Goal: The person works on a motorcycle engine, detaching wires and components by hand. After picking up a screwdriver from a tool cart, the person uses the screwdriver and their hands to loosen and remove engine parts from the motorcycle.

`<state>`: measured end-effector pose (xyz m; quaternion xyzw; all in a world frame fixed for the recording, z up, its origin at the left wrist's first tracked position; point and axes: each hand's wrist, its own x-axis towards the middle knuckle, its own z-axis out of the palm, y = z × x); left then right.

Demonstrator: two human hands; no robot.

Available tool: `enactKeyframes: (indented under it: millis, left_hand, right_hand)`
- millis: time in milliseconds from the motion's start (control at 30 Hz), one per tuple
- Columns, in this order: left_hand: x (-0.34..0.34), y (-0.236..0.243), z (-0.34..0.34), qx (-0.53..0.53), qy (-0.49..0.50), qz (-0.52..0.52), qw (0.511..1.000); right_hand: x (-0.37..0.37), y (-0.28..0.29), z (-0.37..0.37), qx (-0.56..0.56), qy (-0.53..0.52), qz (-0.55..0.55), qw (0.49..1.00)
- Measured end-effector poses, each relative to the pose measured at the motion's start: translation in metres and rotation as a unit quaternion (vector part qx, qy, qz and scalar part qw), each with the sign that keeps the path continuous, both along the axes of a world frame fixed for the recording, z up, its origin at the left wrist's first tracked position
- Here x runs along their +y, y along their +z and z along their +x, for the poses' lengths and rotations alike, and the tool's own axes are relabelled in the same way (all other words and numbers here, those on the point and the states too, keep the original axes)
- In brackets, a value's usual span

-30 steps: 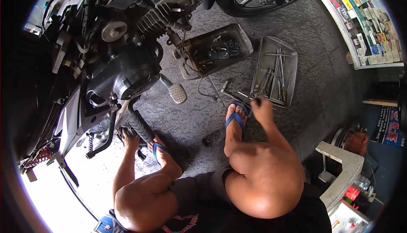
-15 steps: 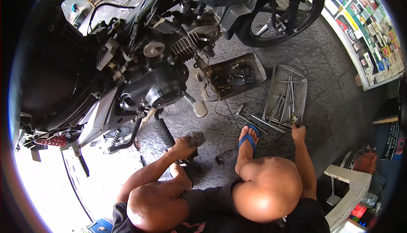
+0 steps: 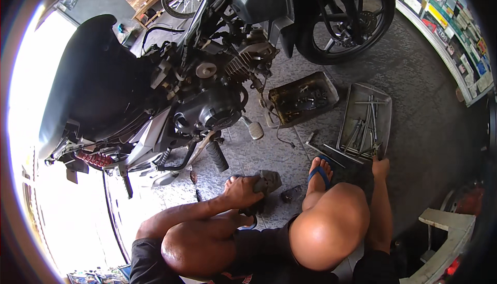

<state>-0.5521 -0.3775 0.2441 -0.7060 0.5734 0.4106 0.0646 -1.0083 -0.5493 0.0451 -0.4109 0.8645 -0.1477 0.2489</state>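
My left hand (image 3: 242,193) is closed around a dark grey, blocky piece (image 3: 267,181), held low over the floor between my feet. Whether that piece is metal or cloth I cannot make out. At the near right corner of a shallow grey tray (image 3: 389,123), my right hand (image 3: 380,166) has its fingers curled in. Something small shows at its fingertips, but what it grips is unclear. Several long metal tools (image 3: 368,126), some of them T-shaped, lie crossed in the tray. More metal bars (image 3: 331,155) rest on the floor at its near left side.
A partly stripped motorcycle (image 3: 207,103) stands ahead and to the left, its footpeg (image 3: 217,158) near my left hand. An oily pan (image 3: 331,85) with dark parts sits beside the tray. A glass display case (image 3: 450,41) lines the right side; a pale stand (image 3: 445,219) is at lower right.
My left hand, with the grey piece, has moved right and lower, away from the footpeg. My right hand stays at the tray's near corner. The whole view has shifted.
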Motion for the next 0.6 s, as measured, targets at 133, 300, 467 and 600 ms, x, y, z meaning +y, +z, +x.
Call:
enactKeyframes:
  millis: [133,300,467,600]
  left_hand:
    - [-0.012,-0.005,-0.03,-0.056,-0.089,-0.076,0.992]
    - [-0.051,0.015,-0.046,-0.058,-0.138,0.029,0.988]
    - [-0.08,0.004,-0.039,0.16,-0.128,0.028,0.978]
    - [-0.066,-0.106,-0.04,0.262,-0.143,-0.094,0.95]
  right_hand:
    - [-0.002,0.003,-0.011,0.097,0.035,-0.135,0.985]
    - [-0.051,0.03,0.093,-0.15,0.131,-0.191,0.961]
    - [-0.112,0.085,0.199,-0.464,0.143,-0.11,0.868]
    - [-0.172,0.076,0.281,-0.652,0.176,-0.01,0.738]
